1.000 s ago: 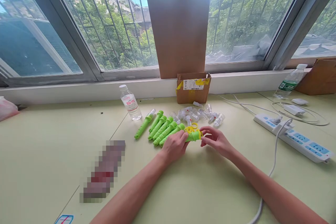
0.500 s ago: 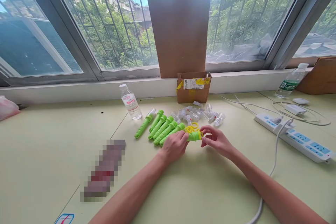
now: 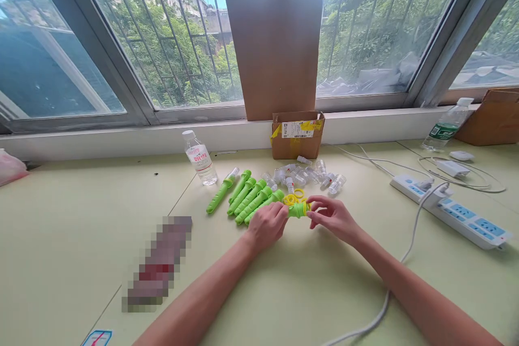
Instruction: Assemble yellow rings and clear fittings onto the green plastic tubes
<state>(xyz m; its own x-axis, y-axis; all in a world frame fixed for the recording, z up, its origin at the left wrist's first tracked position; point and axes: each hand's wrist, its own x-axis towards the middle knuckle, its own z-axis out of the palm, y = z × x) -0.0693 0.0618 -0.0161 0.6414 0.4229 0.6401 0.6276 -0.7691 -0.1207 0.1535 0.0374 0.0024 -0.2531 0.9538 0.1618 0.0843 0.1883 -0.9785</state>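
Observation:
My left hand [image 3: 267,223] is closed around a green plastic tube [image 3: 298,210], its ridged, threaded end pointing right. At that end, the thumb and fingers of my right hand [image 3: 327,213] pinch a yellow ring [image 3: 308,207], which sits around or against the tube; which of these I cannot tell. Just behind the tube lie loose yellow rings [image 3: 299,193]. Several more green tubes [image 3: 249,203] lie side by side left of my hands. The leftmost green tube [image 3: 219,197] has a clear piece at its upper end. Several small clear plastic containers [image 3: 300,177] lie scattered beyond the rings.
A cardboard box [image 3: 298,146] stands by the window ledge, with a brown board [image 3: 279,54] behind it. Water bottles stand left [image 3: 200,159] and right [image 3: 446,127]. A power strip [image 3: 450,211] and its cable [image 3: 375,324] lie at right. A blurred dark object [image 3: 162,262] lies left.
My hands stay at the green tube, with the right fingers slightly shifted at its ringed end. The grey cable has slid left along the table beneath my right forearm.

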